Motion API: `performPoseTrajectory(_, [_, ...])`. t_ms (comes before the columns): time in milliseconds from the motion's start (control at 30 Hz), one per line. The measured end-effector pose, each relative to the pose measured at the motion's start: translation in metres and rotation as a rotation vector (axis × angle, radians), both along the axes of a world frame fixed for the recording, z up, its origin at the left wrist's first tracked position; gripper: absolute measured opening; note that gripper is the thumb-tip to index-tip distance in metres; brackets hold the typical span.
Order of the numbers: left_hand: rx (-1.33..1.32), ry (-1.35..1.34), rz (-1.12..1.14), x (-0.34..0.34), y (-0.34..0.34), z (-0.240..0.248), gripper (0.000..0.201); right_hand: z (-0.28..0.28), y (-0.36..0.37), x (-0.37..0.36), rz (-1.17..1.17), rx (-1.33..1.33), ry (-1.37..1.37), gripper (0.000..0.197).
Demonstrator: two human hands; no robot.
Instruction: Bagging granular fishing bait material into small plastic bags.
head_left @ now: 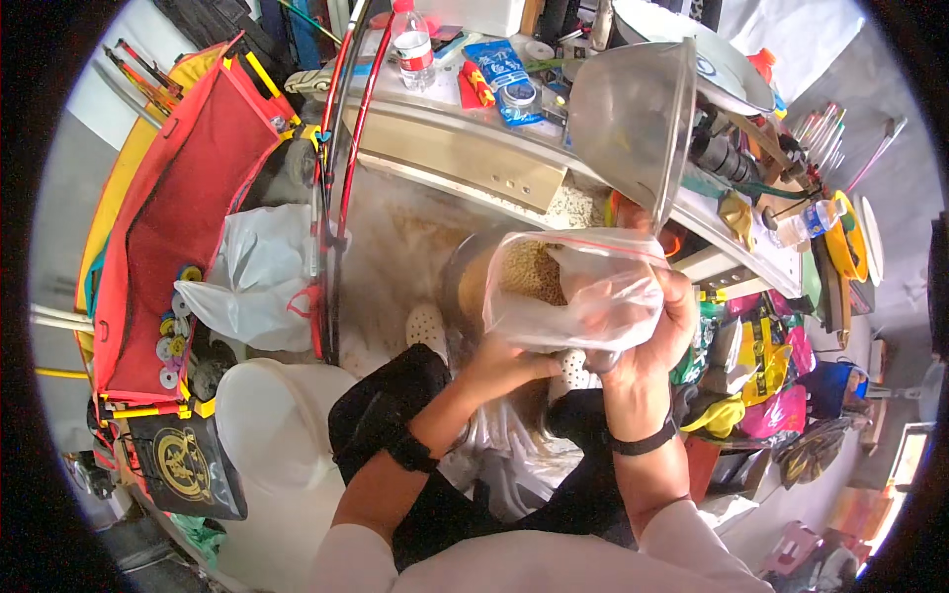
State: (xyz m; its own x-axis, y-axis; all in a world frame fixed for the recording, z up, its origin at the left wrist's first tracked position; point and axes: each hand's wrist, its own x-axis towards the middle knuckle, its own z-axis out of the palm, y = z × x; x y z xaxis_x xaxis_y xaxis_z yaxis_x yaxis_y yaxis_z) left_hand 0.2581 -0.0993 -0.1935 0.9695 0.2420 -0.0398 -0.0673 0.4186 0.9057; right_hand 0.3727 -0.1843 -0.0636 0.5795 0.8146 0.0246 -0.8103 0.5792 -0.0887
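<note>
A clear plastic zip bag (603, 306) with a pink strip along its mouth is stretched between my hands. Beige pellets (529, 272) show at its left part; whether all of them lie inside the bag, I cannot tell. My left hand (509, 366) grips the bag's lower left side, thumb pointing right. On the other side, my right hand (657, 336) is wrapped round the bag, some fingers visible through the plastic. A small grey rounded end (601, 361) pokes out below my right palm. Beyond the bag, a large translucent bowl (633, 128) stands tilted at the worktop's edge.
Red poles (361, 128) rise left of centre, beside a white plastic bag (262, 277). A red fabric wagon (178, 237) and a white bucket (282, 415) stand at the left. Ahead, a cluttered worktop (445, 104) carries a bottle (413, 49). Colourful packages (761, 366) lie at right.
</note>
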Motion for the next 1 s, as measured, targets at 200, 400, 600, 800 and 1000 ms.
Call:
performPoseTrajectory(200, [0.545, 0.012, 0.148, 0.019, 0.013, 0.029, 0.082, -0.006, 0.0, -0.015, -0.071, -0.258, -0.143, 0.048])
performPoseTrajectory(400, [0.244, 0.05, 0.183, -0.017, 0.029, 0.017, 0.077, 0.011, -0.004, 0.003, -0.241, -0.51, -0.243, 0.051])
performPoseTrajectory(600, [0.298, 0.072, 0.257, -0.025, 0.054, 0.043, 0.076, -0.046, -0.031, 0.036, 0.086, -0.907, -0.757, 0.024])
performPoseTrajectory(800, [0.406, 0.255, 0.197, -0.042, 0.084, 0.038, 0.074, -0.074, -0.035, 0.018, 0.408, -1.071, -0.675, 0.015])
performPoseTrajectory(1000, [0.525, 0.306, 0.174, -0.054, 0.099, 0.032, 0.065, -0.095, -0.043, 0.008, 0.467, -1.115, -0.671, 0.01])
